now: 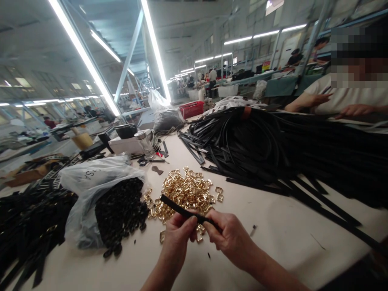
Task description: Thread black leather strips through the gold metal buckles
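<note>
A narrow black strap [173, 205] is held between both my hands above the table, its free end pointing up and to the left. My left hand [181, 231] pinches it near the middle with thumb and fingers. My right hand [224, 232] grips it farther along, and the rest of the strap there is hidden by my fingers. Just beyond my hands lies a heap of gold metal buckles [184, 188], some scattered loose at its edges. Left of the heap, small black pieces [121, 206] spill out of a clear plastic bag [83, 214].
A large bundle of black straps [257, 137] covers the table's right side. More black straps with gold fittings [33, 226] lie at far left. A glass jar [145, 144], a red crate [191, 109] and a filled bag [166, 117] stand behind. A co-worker [348, 89] sits at the right.
</note>
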Tool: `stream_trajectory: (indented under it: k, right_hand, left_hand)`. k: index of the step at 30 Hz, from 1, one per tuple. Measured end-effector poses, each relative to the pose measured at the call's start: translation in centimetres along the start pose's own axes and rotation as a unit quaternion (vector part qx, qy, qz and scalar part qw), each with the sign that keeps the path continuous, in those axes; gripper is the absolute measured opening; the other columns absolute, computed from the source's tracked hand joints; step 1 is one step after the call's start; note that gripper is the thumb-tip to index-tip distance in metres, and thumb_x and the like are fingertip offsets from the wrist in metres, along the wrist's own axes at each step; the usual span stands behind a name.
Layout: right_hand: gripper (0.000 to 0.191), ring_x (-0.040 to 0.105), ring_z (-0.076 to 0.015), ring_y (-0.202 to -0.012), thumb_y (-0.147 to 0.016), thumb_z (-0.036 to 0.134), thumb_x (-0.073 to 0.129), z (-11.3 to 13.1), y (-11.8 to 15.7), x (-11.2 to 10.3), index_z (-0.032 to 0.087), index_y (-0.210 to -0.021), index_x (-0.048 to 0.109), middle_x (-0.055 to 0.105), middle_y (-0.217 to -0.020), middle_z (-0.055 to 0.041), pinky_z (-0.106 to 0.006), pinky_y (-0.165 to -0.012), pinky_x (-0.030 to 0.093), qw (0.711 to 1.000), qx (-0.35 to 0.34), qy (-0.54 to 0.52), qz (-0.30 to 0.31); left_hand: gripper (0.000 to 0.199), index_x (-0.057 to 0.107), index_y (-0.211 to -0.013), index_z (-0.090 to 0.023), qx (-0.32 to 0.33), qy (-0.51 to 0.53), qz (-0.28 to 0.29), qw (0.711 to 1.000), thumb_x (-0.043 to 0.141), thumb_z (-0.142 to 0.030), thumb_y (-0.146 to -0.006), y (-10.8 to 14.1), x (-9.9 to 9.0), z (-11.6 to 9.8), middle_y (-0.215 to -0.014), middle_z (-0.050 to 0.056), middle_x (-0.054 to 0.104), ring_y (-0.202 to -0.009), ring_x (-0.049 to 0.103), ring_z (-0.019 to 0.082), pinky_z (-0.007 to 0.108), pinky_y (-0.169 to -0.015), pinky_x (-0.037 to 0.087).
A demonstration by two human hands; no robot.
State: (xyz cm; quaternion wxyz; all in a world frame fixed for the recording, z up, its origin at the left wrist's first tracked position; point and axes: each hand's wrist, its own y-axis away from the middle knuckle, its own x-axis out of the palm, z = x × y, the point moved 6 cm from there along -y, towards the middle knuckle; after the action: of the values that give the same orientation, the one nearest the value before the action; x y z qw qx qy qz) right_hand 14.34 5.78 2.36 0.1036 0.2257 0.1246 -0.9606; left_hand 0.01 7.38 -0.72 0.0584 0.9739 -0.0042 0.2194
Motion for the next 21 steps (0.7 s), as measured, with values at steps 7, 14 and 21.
stream_trajectory:
  k: [7, 14, 21]
  right_hand:
    - [0.023, 0.051, -0.0097, -0.048, -0.09, 0.03, 0.051, 0.3, 0.1, 0.0, 0.017, -0.073, 0.058, 0.058, -0.06, 0.001, -0.02, -0.045, 0.038, 0.996, 0.043, -0.067, 0.033]
    - [0.025, 0.047, -0.0061, -0.042, -0.092, 0.036, 0.053, 1.1, 1.1, 1.0, 0.015, -0.08, 0.058, 0.054, -0.057, 0.0039, -0.015, -0.039, 0.041, 0.949, 0.099, -0.26, 0.149]
    - [0.022, 0.047, -0.0071, -0.046, -0.093, 0.032, 0.051, 1.6, 1.3, -0.1, 0.016, -0.079, 0.059, 0.054, -0.061, 0.0036, -0.016, -0.04, 0.039, 0.975, 0.082, -0.177, 0.108]
  left_hand:
    - [0.037, 0.075, -0.087, -0.016, -0.055, -0.037, 0.054, 0.996, 0.088, -0.04, -0.062, 0.0, -0.4, 1.0, -0.043, -0.006, 0.05, -0.037, 0.036, 0.003, 0.015, -0.038, 0.025]
    - [0.033, 0.07, -0.08, -0.019, -0.153, 0.044, 0.159, 0.974, 0.085, -0.045, -0.065, 1.5, 1.0, 1.4, -0.041, -0.01, 0.037, -0.034, 0.023, 0.001, 0.014, -0.036, 0.016]
    - [0.036, 0.072, -0.082, -0.018, -0.124, 0.042, 0.104, 0.986, 0.088, -0.043, -0.061, 1.2, 0.4, 1.9, -0.043, -0.007, 0.046, -0.035, 0.031, 0.002, 0.013, -0.035, 0.02]
